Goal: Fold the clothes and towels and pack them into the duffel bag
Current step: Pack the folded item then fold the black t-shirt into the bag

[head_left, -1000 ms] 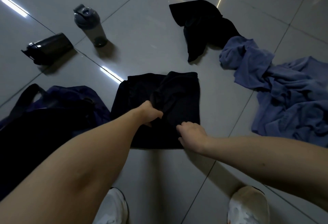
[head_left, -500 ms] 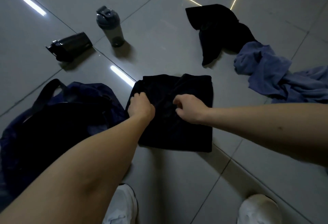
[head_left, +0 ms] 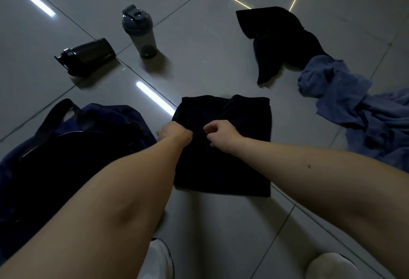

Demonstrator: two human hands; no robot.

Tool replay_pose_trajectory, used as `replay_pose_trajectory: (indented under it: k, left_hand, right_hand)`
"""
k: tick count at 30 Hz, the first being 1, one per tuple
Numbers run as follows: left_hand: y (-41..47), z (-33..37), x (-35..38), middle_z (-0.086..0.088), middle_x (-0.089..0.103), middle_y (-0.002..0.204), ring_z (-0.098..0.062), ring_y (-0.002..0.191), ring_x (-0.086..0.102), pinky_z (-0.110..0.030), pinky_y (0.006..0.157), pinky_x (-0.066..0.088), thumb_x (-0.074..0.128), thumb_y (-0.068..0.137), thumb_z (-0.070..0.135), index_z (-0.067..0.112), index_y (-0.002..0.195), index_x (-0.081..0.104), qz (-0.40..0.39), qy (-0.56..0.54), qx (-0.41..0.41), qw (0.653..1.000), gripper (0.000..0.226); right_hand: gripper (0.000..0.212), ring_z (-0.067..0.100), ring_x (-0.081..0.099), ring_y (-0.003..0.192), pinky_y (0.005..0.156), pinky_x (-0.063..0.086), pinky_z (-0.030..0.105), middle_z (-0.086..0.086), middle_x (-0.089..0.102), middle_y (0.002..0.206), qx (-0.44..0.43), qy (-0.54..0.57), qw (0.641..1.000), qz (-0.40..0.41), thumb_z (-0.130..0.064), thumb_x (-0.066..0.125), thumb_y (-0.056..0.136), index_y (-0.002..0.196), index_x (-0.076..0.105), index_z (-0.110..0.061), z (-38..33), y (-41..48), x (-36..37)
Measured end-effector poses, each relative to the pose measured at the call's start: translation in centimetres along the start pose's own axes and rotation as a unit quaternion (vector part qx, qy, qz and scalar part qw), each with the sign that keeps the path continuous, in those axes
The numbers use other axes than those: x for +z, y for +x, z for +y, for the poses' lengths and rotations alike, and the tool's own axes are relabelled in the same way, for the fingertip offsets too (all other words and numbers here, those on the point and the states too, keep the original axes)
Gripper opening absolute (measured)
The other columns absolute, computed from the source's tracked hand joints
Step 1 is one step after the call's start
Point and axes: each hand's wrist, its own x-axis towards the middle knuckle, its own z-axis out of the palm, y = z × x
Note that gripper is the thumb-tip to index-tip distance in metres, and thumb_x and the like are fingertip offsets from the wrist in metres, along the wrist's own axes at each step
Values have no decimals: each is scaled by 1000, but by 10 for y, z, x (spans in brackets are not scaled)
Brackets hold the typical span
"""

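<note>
A folded black garment [head_left: 241,157] lies flat on the grey tiled floor in front of me. My left hand [head_left: 174,131] grips its left side with curled fingers. My right hand [head_left: 221,131] pinches the cloth near the middle, close beside the left hand. The dark navy duffel bag [head_left: 73,148] sits open on the floor to the left, touching the garment's left edge. A crumpled black garment [head_left: 278,42] lies farther back on the right. A rumpled blue towel [head_left: 365,110] spreads out at the right edge.
A grey shaker bottle [head_left: 139,30] stands upright at the back left. A black bottle [head_left: 87,56] lies on its side next to it. My two white shoes [head_left: 161,258] show at the bottom of the view.
Both hands have moved up onto the folded black garment and closer together. The right hand came from the garment's near right edge to its middle.
</note>
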Motion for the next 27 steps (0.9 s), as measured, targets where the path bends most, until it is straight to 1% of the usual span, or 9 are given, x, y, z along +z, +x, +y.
replay_pose_trajectory:
  k: [3, 5, 9, 12, 15, 18, 21, 24, 27]
  left_hand:
    - [-10, 7, -8, -9, 59, 89, -26, 82, 60, -33, 68, 49, 62, 89, 34, 10, 91, 54, -16, -36, 63, 997, 26]
    - [-23, 15, -16, -6, 60, 89, -23, 78, 60, -33, 66, 51, 63, 88, 30, 11, 99, 55, -15, -38, 122, 992, 23]
    - [-56, 40, -20, -7, 63, 95, -26, 83, 63, -39, 72, 57, 63, 82, 23, 15, 107, 53, 22, 8, 207, 978, 28]
    - [-80, 62, -12, -7, 63, 98, -27, 84, 62, -40, 71, 56, 62, 83, 19, 16, 109, 47, 25, 22, 238, 971, 30]
    - [-102, 82, 2, -5, 61, 100, -24, 85, 61, -36, 67, 50, 61, 84, 27, 17, 116, 43, -4, -2, 251, 968, 38]
    - [-118, 98, 22, -4, 62, 104, -23, 91, 63, -35, 72, 53, 63, 84, 33, 15, 129, 42, -75, -59, 271, 958, 52]
    - [-123, 102, 45, -5, 62, 115, -21, 98, 65, -35, 81, 57, 69, 84, 35, 17, 143, 36, -147, -82, 279, 945, 70]
    - [-124, 87, 62, 1, 58, 128, -19, 107, 62, -38, 91, 57, 72, 80, 48, 21, 149, 32, -147, -72, 281, 946, 84]
    - [-119, 64, 74, -2, 47, 138, -23, 125, 49, -43, 104, 49, 73, 77, 49, 20, 149, 33, -78, 7, 298, 951, 87]
  right_hand:
    - [23, 22, 69, 92, 81, 62, 43, 11, 68, 110, 30, 125, 991, 18, -8, 62, 92, 114, 67, -13, -12, -2, -7]
    - [24, 25, 69, 97, 83, 62, 45, 14, 67, 113, 42, 177, 983, 10, -22, 66, 95, 116, 64, -11, -25, -7, -17]
    - [59, 24, 67, 96, 82, 61, 40, 9, 66, 112, 99, 236, 966, -30, -60, 67, 87, 120, 60, -13, -40, -9, -46]
    - [70, 25, 69, 97, 83, 58, 38, 8, 69, 113, 120, 260, 958, -22, -70, 71, 74, 119, 65, -16, -32, -9, -66]
    - [57, 27, 69, 100, 83, 59, 38, 8, 71, 110, 128, 280, 951, -2, -58, 76, 75, 114, 69, -18, -9, -11, -86]
    - [34, 29, 73, 97, 87, 60, 42, 14, 74, 109, 130, 314, 940, 31, -29, 79, 78, 106, 73, -10, 22, -9, -100]
    - [20, 34, 71, 95, 88, 59, 44, 20, 72, 107, 122, 297, 943, 92, -3, 69, 86, 106, 71, -9, 53, -6, -111]
    - [25, 33, 69, 97, 90, 58, 43, 17, 70, 108, 140, 239, 953, 120, -3, 66, 87, 110, 69, -11, 80, -2, -117]
    - [18, 37, 65, 102, 84, 53, 37, 14, 66, 100, 131, 140, 971, 141, -16, 59, 89, 101, 68, -7, 79, 2, -120]
